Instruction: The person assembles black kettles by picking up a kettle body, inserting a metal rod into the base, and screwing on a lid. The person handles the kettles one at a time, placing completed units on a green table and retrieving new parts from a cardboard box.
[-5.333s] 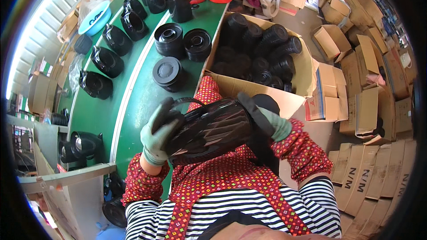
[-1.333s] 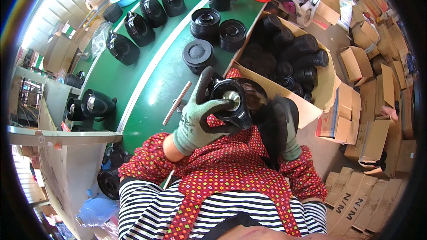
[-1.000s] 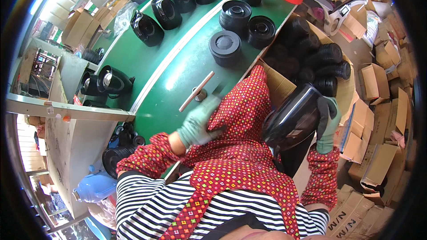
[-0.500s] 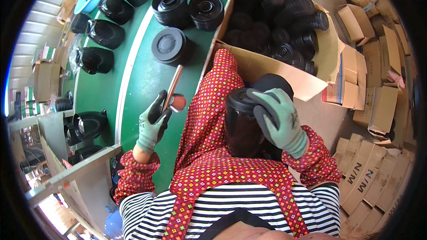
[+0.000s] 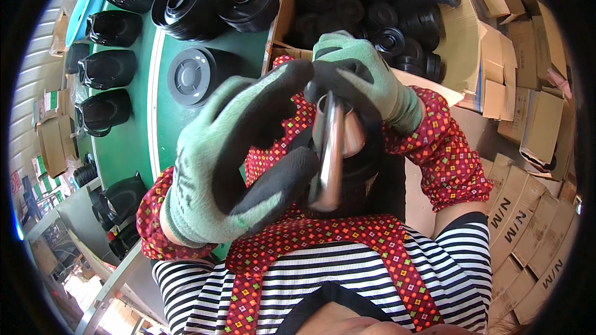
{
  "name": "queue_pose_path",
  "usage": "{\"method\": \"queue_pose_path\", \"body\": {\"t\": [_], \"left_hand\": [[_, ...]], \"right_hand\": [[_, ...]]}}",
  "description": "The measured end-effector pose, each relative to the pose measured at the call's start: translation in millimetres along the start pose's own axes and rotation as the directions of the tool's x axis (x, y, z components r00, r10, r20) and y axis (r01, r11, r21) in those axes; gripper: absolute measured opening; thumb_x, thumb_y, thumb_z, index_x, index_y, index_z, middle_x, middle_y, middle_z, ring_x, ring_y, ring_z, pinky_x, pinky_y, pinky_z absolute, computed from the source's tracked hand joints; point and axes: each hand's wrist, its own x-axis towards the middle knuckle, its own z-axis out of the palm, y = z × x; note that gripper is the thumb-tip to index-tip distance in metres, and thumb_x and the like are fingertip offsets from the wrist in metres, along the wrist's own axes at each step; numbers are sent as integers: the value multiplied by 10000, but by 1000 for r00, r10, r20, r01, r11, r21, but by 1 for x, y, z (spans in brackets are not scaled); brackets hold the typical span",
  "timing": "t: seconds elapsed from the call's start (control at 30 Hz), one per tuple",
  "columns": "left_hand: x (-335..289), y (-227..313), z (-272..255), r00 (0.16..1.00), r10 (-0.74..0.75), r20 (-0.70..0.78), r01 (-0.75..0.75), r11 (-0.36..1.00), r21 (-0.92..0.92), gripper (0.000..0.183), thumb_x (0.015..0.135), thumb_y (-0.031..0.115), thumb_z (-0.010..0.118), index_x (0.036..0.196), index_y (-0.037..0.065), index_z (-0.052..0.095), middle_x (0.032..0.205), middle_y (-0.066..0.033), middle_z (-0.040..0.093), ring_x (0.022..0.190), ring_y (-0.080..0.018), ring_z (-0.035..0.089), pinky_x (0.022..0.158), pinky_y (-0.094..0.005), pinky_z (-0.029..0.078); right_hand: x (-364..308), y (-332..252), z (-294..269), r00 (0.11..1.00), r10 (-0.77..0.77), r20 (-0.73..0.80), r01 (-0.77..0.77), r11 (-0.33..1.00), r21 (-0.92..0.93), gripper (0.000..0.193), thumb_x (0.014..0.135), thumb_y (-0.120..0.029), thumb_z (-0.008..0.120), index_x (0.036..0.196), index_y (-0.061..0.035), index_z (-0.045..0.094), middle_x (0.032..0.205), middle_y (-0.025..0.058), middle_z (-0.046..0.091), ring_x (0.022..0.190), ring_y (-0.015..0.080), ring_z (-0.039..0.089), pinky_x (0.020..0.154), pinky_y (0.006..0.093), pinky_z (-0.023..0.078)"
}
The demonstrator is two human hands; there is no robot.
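Close in front of me is a shiny silver-and-copper metal piece [image 5: 333,155], seen nearly edge-on, with a short round tube-like part behind it. My right hand [image 5: 360,77], in a green glove with black palm, closes its fingers on the upper end. My left hand [image 5: 230,155], gloved alike, curves open in a C beside it. Its thumb tip is by the metal edge and its fingertips are near my right fingers; whether they touch, I cannot tell. Below the metal piece, a dark vessel [image 5: 354,192] rests against my patterned apron, mostly hidden.
Ahead on the green table [image 5: 133,142] stand stacks of round black lids [image 5: 180,3] and a grey-black lid [image 5: 189,74]. Several glossy black jug-like bodies [image 5: 107,68] line its left side. A carton [image 5: 462,43] of black parts is ahead right; flattened boxes [image 5: 521,236] lie right.
My left hand has come rightward from over the table with the metal piece, its fingers now spread. My right hand has lifted off the vessel's lid and grips the piece. The view has shifted.
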Motion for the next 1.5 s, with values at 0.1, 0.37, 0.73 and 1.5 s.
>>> {"method": "queue_pose_path", "body": {"t": [0.1, 0.37, 0.73, 1.5], "left_hand": [[32, -22, 8, 885, 448, 126, -447, 894, -36, 587, 911, 208, 662, 1433, -48, 584, 1286, -239, 658, 1173, -386, 648, 1046, -477, 490], [42, 3, 97, 922, 364, 132, -386, 892, 236, 507, 838, 277, 747, 1266, 16, 667, 1160, -166, 642, 1123, -350, 612, 1022, -512, 472], [29, -5, 106, 905, 377, 196, -398, 913, 86, 419, 798, 314, 777, 1154, 99, 723, 1089, -96, 636, 1020, -310, 610, 964, -474, 453], [55, -46, 23, 834, -304, 461, 80, 893, 443, 446, 967, 233, 659, 1348, 5, 631, 1032, -259, 733, 934, -440, 722, 820, -474, 579]], "right_hand": [[-28, 25, 27, 995, 94, -44, -63, 881, 469, 264, 1024, -165, 688, 1254, -40, 652, 1292, 172, 642, 1193, 294, 639, 1062, 438, 503], [-39, 18, 43, 998, -64, -13, 65, 965, 254, 315, 1046, -169, 644, 1305, 1, 589, 1362, 183, 610, 1315, 336, 594, 1151, 447, 452], [-32, -21, 53, 963, -183, -196, 234, 931, 279, 343, 932, -73, 716, 1239, 41, 616, 1263, 197, 605, 1253, 436, 612, 1094, 555, 489], [-16, -99, -12, 816, 551, 173, -434, 783, -446, 603, 807, -573, 815, 1133, -89, 664, 935, 120, 673, 861, 297, 686, 783, 454, 523]]}}
